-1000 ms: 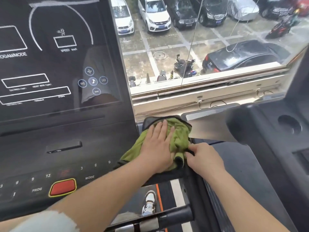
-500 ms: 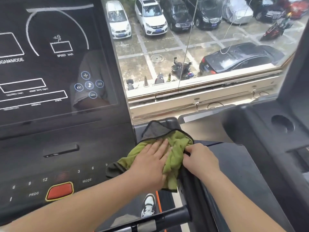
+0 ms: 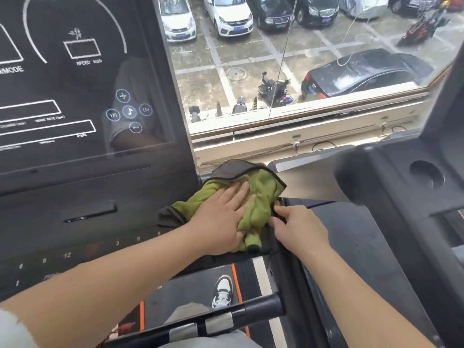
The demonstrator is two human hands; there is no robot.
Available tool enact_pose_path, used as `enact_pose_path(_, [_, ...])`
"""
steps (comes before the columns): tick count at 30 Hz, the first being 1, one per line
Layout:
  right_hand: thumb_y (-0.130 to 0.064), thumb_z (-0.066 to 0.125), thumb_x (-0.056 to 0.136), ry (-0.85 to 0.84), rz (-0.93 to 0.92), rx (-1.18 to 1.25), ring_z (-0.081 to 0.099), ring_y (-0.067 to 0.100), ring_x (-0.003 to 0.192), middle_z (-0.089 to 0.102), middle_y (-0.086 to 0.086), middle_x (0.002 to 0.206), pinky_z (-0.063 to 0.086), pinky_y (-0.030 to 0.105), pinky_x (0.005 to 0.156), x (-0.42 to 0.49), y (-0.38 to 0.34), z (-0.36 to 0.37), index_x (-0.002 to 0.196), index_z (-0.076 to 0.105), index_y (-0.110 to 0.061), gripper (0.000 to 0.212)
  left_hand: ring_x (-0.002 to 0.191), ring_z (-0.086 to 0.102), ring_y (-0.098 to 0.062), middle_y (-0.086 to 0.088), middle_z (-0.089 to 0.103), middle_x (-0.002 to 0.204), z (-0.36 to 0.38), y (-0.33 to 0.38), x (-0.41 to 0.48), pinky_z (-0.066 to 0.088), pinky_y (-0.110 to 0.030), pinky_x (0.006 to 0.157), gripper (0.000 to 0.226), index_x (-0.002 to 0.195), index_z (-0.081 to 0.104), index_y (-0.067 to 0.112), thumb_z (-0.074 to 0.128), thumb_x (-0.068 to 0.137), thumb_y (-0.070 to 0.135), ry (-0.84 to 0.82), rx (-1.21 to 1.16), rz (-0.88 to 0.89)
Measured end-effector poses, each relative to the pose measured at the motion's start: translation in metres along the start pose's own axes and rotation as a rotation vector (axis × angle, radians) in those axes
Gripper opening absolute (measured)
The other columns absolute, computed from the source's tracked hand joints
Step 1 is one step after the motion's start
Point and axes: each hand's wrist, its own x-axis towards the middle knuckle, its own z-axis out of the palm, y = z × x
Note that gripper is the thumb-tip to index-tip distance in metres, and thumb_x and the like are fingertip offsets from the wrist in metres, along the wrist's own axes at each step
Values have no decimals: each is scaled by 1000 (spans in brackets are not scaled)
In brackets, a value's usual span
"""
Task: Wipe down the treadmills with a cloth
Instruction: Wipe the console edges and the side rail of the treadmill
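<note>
**Item under work.** Green microfibre cloth with a dark grey backing and hem (image 3: 261, 194), bunched, lying on the right-hand end of the black treadmill console (image 3: 88, 202), at its far right corner just below the window sill.

**Hands.** Left hand (image 3: 221, 222) lies palm-down on the cloth, its fingers (image 3: 238, 192) straight and close together, pressing the fabric onto the ledge. Right hand (image 3: 298, 227) sits at the console's right edge, its fingertips (image 3: 277, 209) bent and touching the cloth's dark hem. Whether they pinch the hem or merely steady it cannot be determined.

**Progress, assessed.** Wiping is under way at the right end of this console only. No streaks, damp patches or dust lines show, so which parts are already cleaned cannot be confirmed. The dark glass display panel (image 3: 75, 84) and the numbered key area along the console's near edge carry no cloth. The black handlebar with silver grip plates (image 3: 251, 312) is likewise unattended.

**Outstanding, assessed.** The remainder of this console, the handlebar and side rails. The neighbouring black treadmill (image 3: 376, 197) on the right, with its round cup recess (image 3: 425, 177), has no cloth on it. As the task covers several machines, the greater part probably remains.
</note>
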Motion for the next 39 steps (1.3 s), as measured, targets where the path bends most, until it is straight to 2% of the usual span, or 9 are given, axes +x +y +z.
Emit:
enact_pose_path(2, [-43,61,93,5,-4,-12,66,28,109,73,-5,105,58,40,86,0,0,1,107,74,-39,20,158,-15,-20,2,-21,170,-4,-6,4,-12,-38,126,76,164,-13,33,29,104,55,29,-9,10])
enact_pose_path(7, [-42,63,96,24,16,7,62,25,122,69,-7,128,55,40,94,-3,-2,1,134,65,-44,39,157,-20,-26,-3,-27,169,-15,11,37,-5,-45,129,82,163,-18,25,31,103,54,37,-83,-219])
enact_pose_path(13, [-38,54,92,34,9,9,66,24,99,72,-8,96,57,37,78,-5,3,7,106,73,-43,25,158,-15,-32,-12,-21,170,9,48,-33,-3,-46,129,86,164,-12,12,34,103,53,9,-44,-154])
enact_pose_path(16, [-39,55,93,44,17,2,66,25,103,73,-8,101,57,38,83,-7,2,7,107,73,-42,23,154,15,-40,-22,9,170,17,56,-50,14,-48,127,82,164,7,3,33,99,48,-15,15,-129])
enact_pose_path(19, [-40,56,96,41,17,-1,66,24,110,73,-8,113,55,36,86,-8,1,5,120,71,-45,28,115,50,-33,-10,54,131,8,55,-41,40,-44,97,64,139,48,9,36,89,47,99,36,-145])
enact_pose_path(26, [-38,58,96,43,23,-12,65,26,115,71,-5,123,56,41,92,-4,-5,4,127,70,-39,33,103,57,-30,-2,65,117,-19,29,-24,44,-42,88,13,99,42,26,46,91,35,47,-198,-91])
enact_pose_path(32, [-32,55,94,58,17,-101,65,29,106,72,-1,112,55,37,83,-5,-14,8,111,73,-30,25,94,48,-27,-1,62,110,-24,41,-13,31,-41,79,10,97,42,24,48,90,28,90,-256,-200])
enact_pose_path(36, [-31,53,95,75,11,-100,65,30,107,71,0,113,52,36,81,-9,-14,11,111,73,-30,25,99,55,-30,-2,66,102,-12,25,-26,41,-40,81,18,100,56,25,51,83,26,148,-395,-196])
enact_pose_path(39, [-35,51,95,75,19,-71,65,29,102,72,-2,108,56,38,83,-11,-8,12,105,72,-33,23,87,61,-29,0,68,93,2,27,-42,39,-34,66,30,98,68,25,51,74,30,306,-406,-110])
